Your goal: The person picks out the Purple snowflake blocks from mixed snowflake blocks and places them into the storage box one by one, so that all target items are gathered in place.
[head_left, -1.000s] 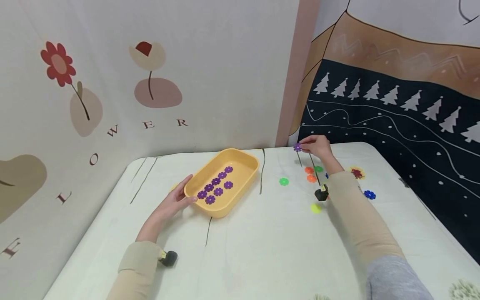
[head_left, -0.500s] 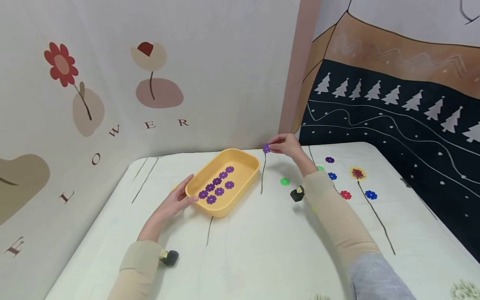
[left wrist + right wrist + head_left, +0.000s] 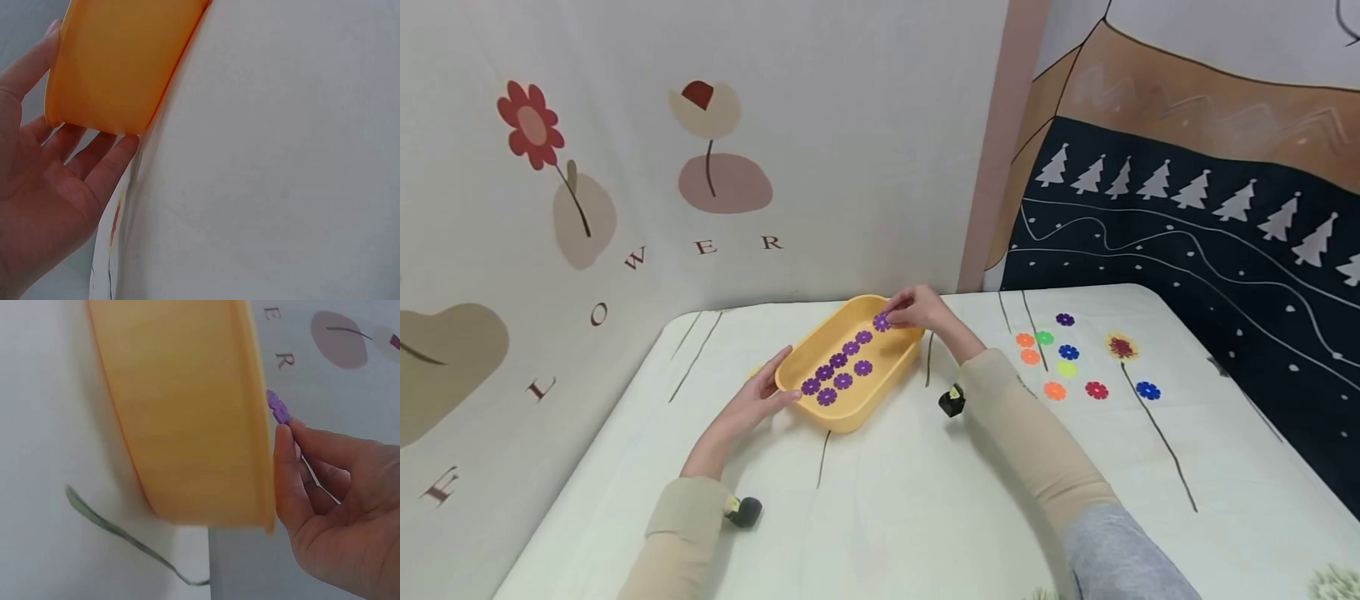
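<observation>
A yellow tray sits on the white cloth and holds several purple flower discs in two rows. My right hand pinches one more purple flower disc just over the tray's far right corner; the right wrist view shows that disc at my fingertips above the tray wall. My left hand rests with straight fingers against the tray's near left corner; in the left wrist view its fingers touch the tray's underside.
Loose flower discs lie to the right on the cloth: orange, green, blue, yellow, red, purple. Printed walls stand close behind the table. The cloth in front of the tray is bare.
My right hand has carried the purple disc leftward from the far right of the table to above the tray. The left hand has stayed on the tray.
</observation>
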Action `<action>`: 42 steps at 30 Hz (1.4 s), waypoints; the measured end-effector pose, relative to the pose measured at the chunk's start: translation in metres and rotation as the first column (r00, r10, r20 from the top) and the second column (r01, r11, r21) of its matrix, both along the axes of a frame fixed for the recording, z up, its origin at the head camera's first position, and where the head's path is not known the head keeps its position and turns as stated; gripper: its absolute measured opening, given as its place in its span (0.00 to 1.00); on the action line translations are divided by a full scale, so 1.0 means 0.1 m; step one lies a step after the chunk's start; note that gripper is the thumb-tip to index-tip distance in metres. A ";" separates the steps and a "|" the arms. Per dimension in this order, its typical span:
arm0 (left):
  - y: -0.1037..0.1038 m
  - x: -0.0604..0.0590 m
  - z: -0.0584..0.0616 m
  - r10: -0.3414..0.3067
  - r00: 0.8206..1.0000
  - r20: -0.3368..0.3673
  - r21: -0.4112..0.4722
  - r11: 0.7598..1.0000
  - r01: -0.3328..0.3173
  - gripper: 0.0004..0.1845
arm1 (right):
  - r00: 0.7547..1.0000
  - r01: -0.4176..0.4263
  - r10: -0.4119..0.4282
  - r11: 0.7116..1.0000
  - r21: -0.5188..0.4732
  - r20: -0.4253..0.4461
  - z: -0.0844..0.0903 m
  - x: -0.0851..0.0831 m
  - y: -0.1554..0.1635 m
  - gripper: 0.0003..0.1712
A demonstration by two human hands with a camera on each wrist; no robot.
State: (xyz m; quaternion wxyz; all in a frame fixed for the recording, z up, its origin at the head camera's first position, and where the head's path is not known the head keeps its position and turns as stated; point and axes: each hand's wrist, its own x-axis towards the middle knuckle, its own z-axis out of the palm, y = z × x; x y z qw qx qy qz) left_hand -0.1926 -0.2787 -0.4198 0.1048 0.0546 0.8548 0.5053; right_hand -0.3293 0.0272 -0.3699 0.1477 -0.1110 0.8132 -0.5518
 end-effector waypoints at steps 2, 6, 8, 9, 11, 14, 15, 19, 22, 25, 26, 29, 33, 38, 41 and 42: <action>0.00 0.00 -0.01 0.005 1.000 0.005 -0.003 1.000 -0.005 0.46 | 0.999 -0.035 0.035 0.999 0.037 -0.014 -0.05 0.01 -0.08 0.10; 0.01 -0.01 0.00 0.005 1.000 0.010 -0.002 1.000 -0.005 0.46 | 0.995 -0.064 0.076 0.984 0.169 -0.063 -0.10 0.04 -0.20 0.08; 0.01 -0.01 0.00 0.009 1.000 0.010 0.004 1.000 -0.009 0.46 | 0.990 -0.065 0.096 0.961 0.268 -0.102 -0.12 0.05 -0.26 0.06; 0.01 -0.01 0.00 0.008 1.000 0.009 0.008 1.000 -0.008 0.46 | 0.987 -0.062 0.107 0.945 0.321 -0.123 -0.14 0.05 -0.29 0.05; 0.00 0.00 0.00 0.007 1.000 0.007 0.016 1.000 -0.008 0.46 | 0.978 -0.053 0.132 0.906 0.421 -0.160 -0.16 0.06 -0.34 0.04; -0.01 0.01 0.00 0.008 1.000 0.007 0.023 1.000 -0.008 0.45 | 0.967 -0.040 0.165 0.849 0.528 -0.193 -0.19 0.08 -0.40 0.03; 0.00 0.01 0.00 0.006 1.000 0.006 0.024 1.000 -0.007 0.45 | 0.964 -0.034 0.172 0.832 0.553 -0.201 -0.20 0.09 -0.42 0.03; 0.00 0.01 0.00 0.014 1.000 0.013 0.023 1.000 -0.014 0.46 | 0.958 -0.010 0.185 0.785 0.620 -0.219 -0.24 0.10 -0.46 0.04; 0.00 0.01 0.00 0.014 1.000 0.015 0.020 1.000 -0.014 0.45 | 0.954 0.009 0.185 0.767 0.642 -0.234 -0.25 0.11 -0.47 0.04; -0.01 0.01 0.00 0.014 1.000 0.009 0.016 1.000 -0.014 0.45 | 0.957 0.010 0.176 0.776 0.631 -0.232 -0.26 0.12 -0.49 0.04; -0.01 0.01 0.00 0.013 1.000 0.008 0.017 1.000 -0.014 0.45 | 0.957 0.011 0.175 0.776 0.630 -0.232 -0.25 0.12 -0.49 0.04; -0.01 0.00 0.01 0.016 1.000 0.005 0.013 1.000 -0.016 0.45 | 0.961 0.008 0.165 0.786 0.618 -0.223 -0.24 0.12 -0.49 0.03; 0.01 -0.01 0.01 0.012 1.000 0.004 0.006 1.000 -0.012 0.46 | 0.967 0.012 0.140 0.810 0.586 -0.213 -0.24 0.13 -0.47 0.01; 0.01 0.01 0.02 0.007 1.000 0.003 0.008 1.000 -0.007 0.45 | 0.968 0.034 0.083 0.892 0.451 -0.237 -0.22 0.12 -0.42 0.03; 0.00 0.02 0.02 0.000 1.000 -0.004 0.007 1.000 0.000 0.45 | 0.963 0.043 0.053 0.938 0.345 -0.263 -0.17 0.10 -0.36 0.04; -0.01 0.02 0.01 -0.001 1.000 -0.004 0.003 1.000 0.001 0.45 | 0.961 0.047 0.044 0.947 0.318 -0.273 -0.15 0.09 -0.34 0.04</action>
